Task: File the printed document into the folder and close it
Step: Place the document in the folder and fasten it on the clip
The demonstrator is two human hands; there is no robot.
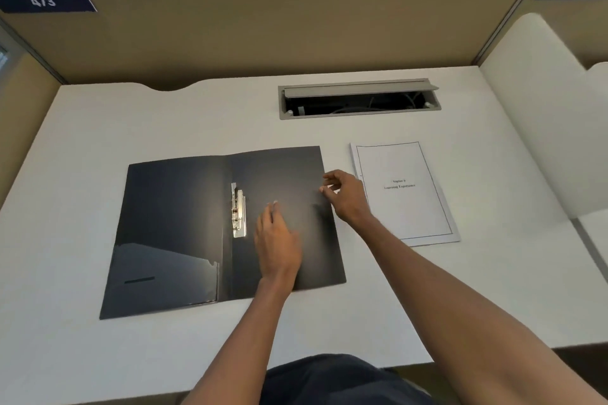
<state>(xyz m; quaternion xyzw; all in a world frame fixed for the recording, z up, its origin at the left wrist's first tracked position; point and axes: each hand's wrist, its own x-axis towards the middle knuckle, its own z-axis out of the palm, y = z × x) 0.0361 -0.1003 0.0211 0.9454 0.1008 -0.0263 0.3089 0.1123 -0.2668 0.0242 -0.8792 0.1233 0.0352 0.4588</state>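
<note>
The dark, thin card folder (184,227) lies spread flat on the white desk (82,355), both covers down and its inside facing up; take it as the landmark for everything else. Along its centre fold sits a silver metal spring clip (238,212), lying flat against the right leaf; a slanted dark pocket (164,276) fills the lower part of the left leaf.

Just beside the folder's right edge, apart from it, lies the white printed document (404,191), a stapled or stacked sheaf with a thin border line and a short centred title too blurred to read; nothing holds it, and it is wholly outside the folder. Beyond the folder, toward the partition, a grey cable hatch (358,99) stands open in the desk.

The left hand (278,243) rests palm-down on the folder's right leaf, near the clip, fingers loosely extended and gripping nothing. The right hand (345,196) is at the right leaf's outer edge, thumb and fingers curled toward one another; whether they pinch that edge or merely hover at it I cannot tell, though they look slightly parted.

As a judgement: opening the folder is done; the rest remains. The clip appears not yet lifted; the document is still to be picked up, laid on the right leaf, slid beneath the clip and clamped; only then can the left cover be swung over to close the folder.
</note>
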